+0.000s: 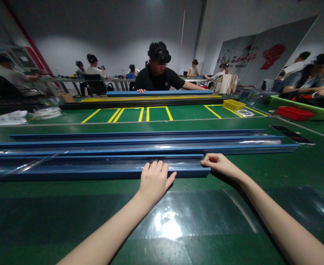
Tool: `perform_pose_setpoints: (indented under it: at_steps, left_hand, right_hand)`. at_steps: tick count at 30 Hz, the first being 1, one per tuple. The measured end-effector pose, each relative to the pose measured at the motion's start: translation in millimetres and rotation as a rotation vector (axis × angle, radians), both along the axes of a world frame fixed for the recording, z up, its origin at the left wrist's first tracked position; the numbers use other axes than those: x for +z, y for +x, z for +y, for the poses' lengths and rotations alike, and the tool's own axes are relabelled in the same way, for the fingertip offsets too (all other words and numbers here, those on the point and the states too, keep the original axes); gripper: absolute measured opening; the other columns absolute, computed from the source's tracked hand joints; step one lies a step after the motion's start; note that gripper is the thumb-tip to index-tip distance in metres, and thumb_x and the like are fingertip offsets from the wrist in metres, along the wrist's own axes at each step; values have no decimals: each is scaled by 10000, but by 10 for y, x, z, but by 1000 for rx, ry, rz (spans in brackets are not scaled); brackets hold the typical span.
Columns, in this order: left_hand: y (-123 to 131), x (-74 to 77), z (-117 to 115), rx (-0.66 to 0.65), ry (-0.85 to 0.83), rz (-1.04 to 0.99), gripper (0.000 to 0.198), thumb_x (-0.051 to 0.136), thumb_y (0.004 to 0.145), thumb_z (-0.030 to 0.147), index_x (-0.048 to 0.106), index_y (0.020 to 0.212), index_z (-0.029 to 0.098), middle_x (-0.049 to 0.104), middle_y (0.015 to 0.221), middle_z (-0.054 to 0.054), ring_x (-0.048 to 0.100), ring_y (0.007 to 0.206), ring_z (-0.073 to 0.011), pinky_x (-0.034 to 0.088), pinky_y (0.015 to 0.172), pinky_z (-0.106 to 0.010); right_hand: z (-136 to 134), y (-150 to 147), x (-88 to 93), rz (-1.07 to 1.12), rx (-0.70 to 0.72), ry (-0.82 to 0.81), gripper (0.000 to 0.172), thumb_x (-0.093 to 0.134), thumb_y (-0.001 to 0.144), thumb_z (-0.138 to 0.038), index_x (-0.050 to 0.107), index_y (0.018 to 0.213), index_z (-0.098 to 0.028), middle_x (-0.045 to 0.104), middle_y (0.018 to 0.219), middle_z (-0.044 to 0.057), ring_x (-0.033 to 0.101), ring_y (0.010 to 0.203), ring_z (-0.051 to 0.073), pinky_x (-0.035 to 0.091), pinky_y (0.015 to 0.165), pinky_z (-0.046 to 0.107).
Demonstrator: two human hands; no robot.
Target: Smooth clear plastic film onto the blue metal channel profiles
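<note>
I see the left hand [154, 181] flat on the nearest blue channel [95, 168] on the bench [233, 224], fingers pressed together. The right hand [218, 164] curls at its end (fingertips hidden; pinch unconfirmed). The channel's left end is cropped.

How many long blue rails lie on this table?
4. The left hand and right hand touch the nearest rail; the middle rail and the far rail lie just behind it; the fourth rail lies before the co-worker. Overlapping edges may hide more.

head view | worn on head | faces forward-down | close over green table [261, 176]
</note>
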State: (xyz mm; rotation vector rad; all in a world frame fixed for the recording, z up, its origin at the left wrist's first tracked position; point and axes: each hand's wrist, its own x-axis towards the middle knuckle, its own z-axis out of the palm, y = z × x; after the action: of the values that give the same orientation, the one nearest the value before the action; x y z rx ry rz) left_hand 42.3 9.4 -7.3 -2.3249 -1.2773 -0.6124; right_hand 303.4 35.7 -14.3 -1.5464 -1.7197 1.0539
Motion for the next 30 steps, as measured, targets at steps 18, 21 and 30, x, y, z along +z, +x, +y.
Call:
perform_pose_setpoints:
  at_steps: [18, 21, 30]
  left_hand:
    - [-32, -11, 30, 22, -51, -28, 361, 378, 818, 480, 529, 726, 166, 531, 702, -39, 464, 685, -174, 275, 602, -291]
    - [-33, -10, 33, 25, -50, -35, 370, 374, 816, 486, 531, 721, 165, 533, 695, -38, 465, 679, -174, 278, 599, -290]
    - [-33, -1, 25, 45, -50, -38, 365, 396, 805, 489, 546, 728, 166, 536, 693, -36, 467, 674, -174, 277, 594, -288]
  right_hand:
    - [11, 7, -17, -9, 22, 25, 308, 617, 607, -440, 507, 612, -153, 426, 538, -53, 354, 517, 67, 261, 496, 218]
    - [1, -3, 2, -12, 19, 21, 324, 614, 602, -462, 503, 609, -157, 422, 533, -54, 349, 508, 67, 260, 492, 220]
    - [-7, -11, 11, -22, 24, 33, 318, 611, 611, -452, 503, 610, -153, 422, 543, -50, 350, 515, 68, 261, 497, 219]
